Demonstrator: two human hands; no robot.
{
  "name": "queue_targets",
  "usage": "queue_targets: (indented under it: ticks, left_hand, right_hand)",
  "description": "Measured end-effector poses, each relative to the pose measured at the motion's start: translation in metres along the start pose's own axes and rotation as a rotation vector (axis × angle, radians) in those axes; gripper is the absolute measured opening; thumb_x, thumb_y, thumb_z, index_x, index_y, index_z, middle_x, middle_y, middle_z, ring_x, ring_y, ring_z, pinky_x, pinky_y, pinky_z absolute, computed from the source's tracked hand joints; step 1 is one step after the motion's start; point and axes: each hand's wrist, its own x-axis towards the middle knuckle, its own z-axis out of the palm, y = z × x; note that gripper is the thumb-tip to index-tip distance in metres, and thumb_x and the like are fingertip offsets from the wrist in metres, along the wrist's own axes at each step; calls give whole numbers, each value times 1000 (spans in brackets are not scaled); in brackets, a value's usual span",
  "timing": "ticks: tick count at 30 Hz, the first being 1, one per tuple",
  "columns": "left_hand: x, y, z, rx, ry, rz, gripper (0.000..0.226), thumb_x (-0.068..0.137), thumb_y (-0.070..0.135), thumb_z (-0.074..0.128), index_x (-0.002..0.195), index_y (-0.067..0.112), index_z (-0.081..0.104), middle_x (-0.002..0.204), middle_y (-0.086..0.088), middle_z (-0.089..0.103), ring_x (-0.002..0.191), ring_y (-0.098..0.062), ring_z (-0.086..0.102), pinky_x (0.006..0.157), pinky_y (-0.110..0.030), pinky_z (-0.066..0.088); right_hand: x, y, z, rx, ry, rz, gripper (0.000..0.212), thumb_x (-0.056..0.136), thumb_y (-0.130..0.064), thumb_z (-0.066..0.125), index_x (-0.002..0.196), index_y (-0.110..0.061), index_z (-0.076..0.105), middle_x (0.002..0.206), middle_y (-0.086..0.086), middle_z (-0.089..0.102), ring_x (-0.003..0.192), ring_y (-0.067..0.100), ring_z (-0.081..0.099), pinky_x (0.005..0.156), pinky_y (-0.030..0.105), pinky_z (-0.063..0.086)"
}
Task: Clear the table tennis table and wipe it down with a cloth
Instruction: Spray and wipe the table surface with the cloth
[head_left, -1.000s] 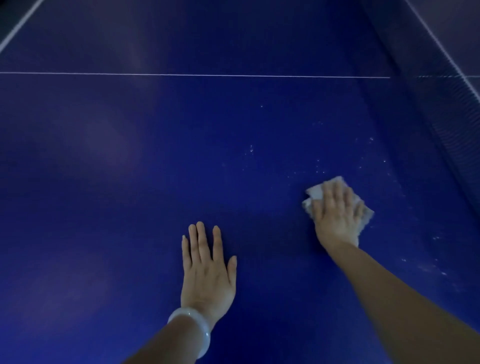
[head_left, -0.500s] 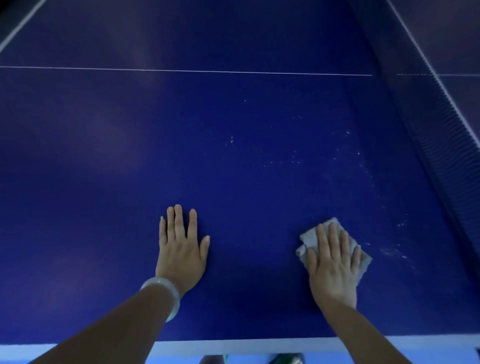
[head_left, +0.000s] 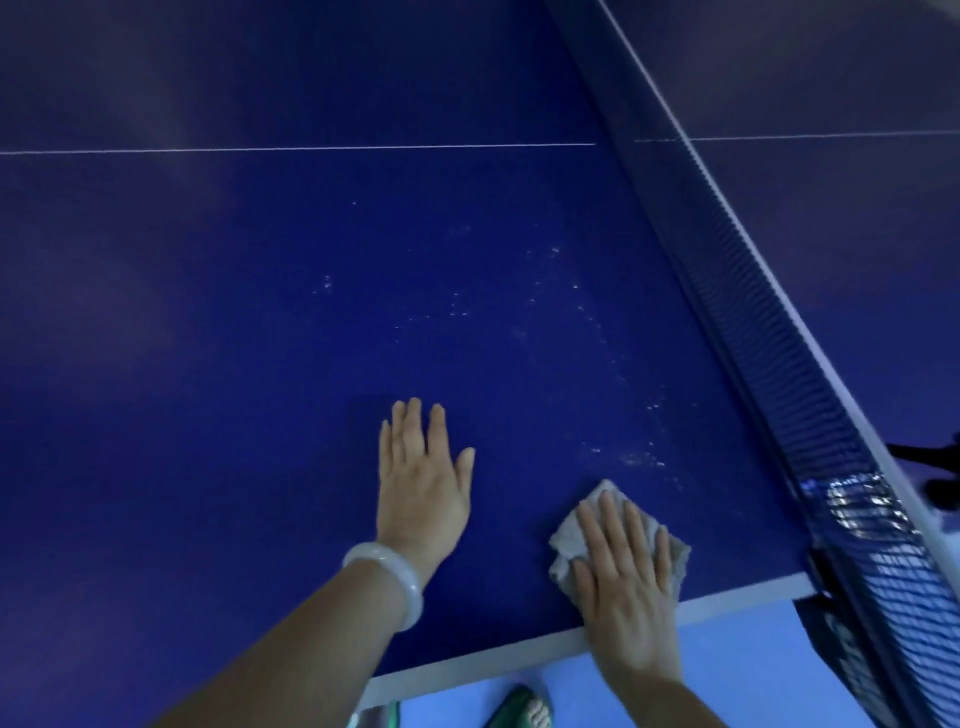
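We are in the wiping step: our right hand presses the cloth flat under straight fingers at the near edge of the counter, close to the net, while our left hand rests palm-down with nothing in its grip. The cloth is a small, pale, crumpled wad, mostly covered by the hand. Judging by the pale specks scattered just beyond it, the next move calls for a firm sweep away from us through them.
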Motion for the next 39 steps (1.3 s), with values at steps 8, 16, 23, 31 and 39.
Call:
queue_targets:
  ticks: [8, 16, 23, 31, 39]
  left_hand:
    - [-12, 23, 34, 202, 29, -55, 66, 102, 44, 16, 152, 2, 20, 158, -25, 13, 148, -37, 10, 120, -53, 8]
    - [-11, 27, 33, 203, 26, -76, 69, 97, 43, 25, 151, 1, 20, 158, -24, 13, 148, -36, 8, 121, -52, 7]
    - [-11, 29, 34, 192, 29, -83, 69, 97, 44, 23, 152, 2, 18, 159, -22, 9, 149, -34, 4, 121, -50, 2]
    - [-12, 30, 33, 186, 44, -88, 67, 98, 41, 29, 151, 0, 23, 158, -24, 13, 148, -36, 9, 120, -52, 7]
    - [-12, 30, 31, 173, 74, -69, 72, 95, 45, 18, 148, -2, 29, 155, -27, 21, 146, -40, 16, 120, -54, 10]
  right_hand:
    - [-4, 11, 1, 59, 46, -39, 53, 101, -41, 28, 149, -22, 37, 160, 0, 26, 149, 22, 18, 117, 52, 15]
    - [15, 103, -15, 43, 66, 370, 64, 98, -54, 6, 153, -25, 22, 162, -3, 11, 150, 18, 5, 121, 54, 5]
    - [55, 85, -11, 43, 7, 394, 66, 94, -54, -1, 156, -33, 8, 162, -9, -10, 150, 17, -12, 119, 52, -10]
    - [28, 119, -16, 34, 30, 356, 62, 97, -55, 7, 154, -31, 14, 163, -7, 6, 151, 16, -1, 121, 52, 2]
    - [89, 105, -21, 68, 6, 216, 59, 101, -51, 6, 156, -29, 7, 163, -5, -7, 150, 20, -10, 122, 49, -4]
